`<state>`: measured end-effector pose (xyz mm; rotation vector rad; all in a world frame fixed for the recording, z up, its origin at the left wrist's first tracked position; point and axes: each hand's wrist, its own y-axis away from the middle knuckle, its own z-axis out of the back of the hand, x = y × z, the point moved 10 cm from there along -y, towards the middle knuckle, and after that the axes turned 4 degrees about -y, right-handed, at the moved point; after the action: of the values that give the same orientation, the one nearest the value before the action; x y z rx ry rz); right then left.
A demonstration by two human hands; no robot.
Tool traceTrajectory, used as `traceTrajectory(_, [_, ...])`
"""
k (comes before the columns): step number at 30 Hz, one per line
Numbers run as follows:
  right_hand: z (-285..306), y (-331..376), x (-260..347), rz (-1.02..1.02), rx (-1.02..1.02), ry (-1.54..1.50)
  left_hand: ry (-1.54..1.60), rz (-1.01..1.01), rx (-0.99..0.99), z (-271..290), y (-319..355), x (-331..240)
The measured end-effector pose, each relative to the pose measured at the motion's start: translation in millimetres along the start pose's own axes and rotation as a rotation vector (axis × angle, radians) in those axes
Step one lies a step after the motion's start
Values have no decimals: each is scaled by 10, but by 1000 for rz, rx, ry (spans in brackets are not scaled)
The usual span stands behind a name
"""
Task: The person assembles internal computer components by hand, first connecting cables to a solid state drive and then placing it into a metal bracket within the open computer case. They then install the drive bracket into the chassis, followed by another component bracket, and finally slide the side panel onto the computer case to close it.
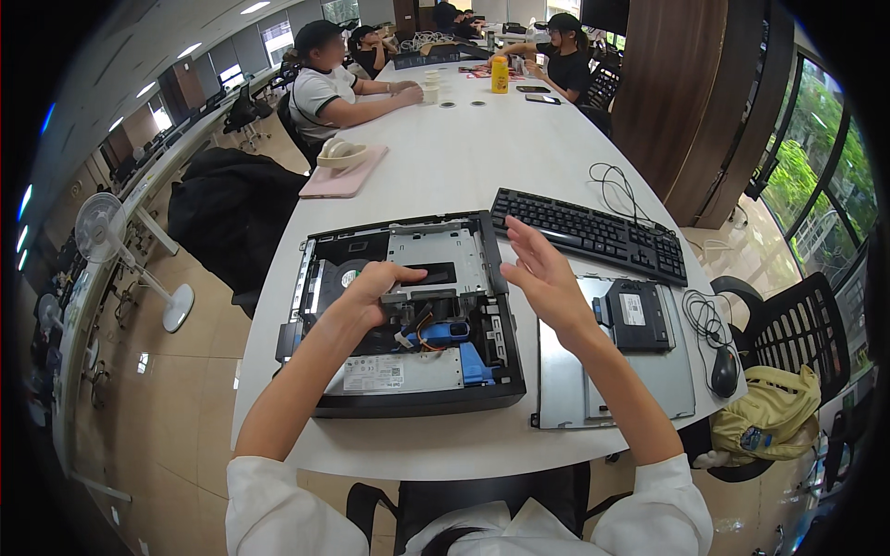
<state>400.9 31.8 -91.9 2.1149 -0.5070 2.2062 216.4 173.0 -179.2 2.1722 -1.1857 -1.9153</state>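
An uncovered black desktop computer case point(422, 400) lies flat on the table before me, its inner parts showing. My left hand point(373, 285) reaches into its middle. The thumb stretches across a silver metal bracket point(436, 246), by a dark slot, while the other fingers curl down among the parts, mostly hidden; what they grip I cannot make out. Just right of the case, my right hand point(542, 278) is raised with fingers spread and nothing in it. Blue plastic parts point(476, 364), coloured wires and a silver power supply point(394, 369) sit in the near half of the case.
Right of the case lies a metal side panel point(565, 371) with a black drive-like unit point(634, 315) on it. Beyond are a black keyboard point(593, 232) and a mouse point(724, 372). A pink laptop point(320, 188) bears headphones point(342, 155). Several people sit farther along the table.
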Motion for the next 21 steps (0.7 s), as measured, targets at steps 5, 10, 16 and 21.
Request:
traceTrajectory(5, [47,18,-213,-46,66,118,-19,12,2,-2,15,5])
traceTrajectory(10, [-46,-100,-334,45,93,261,-58,-4,-13,22,-8,-25])
traceTrajectory(16, [-138,-169,-326,155,116,328,-86,4,-48,51,-54,42])
traceTrajectory(21, [-232,-156,-359,104,210,311,-69,-21,-60,39,-53,36])
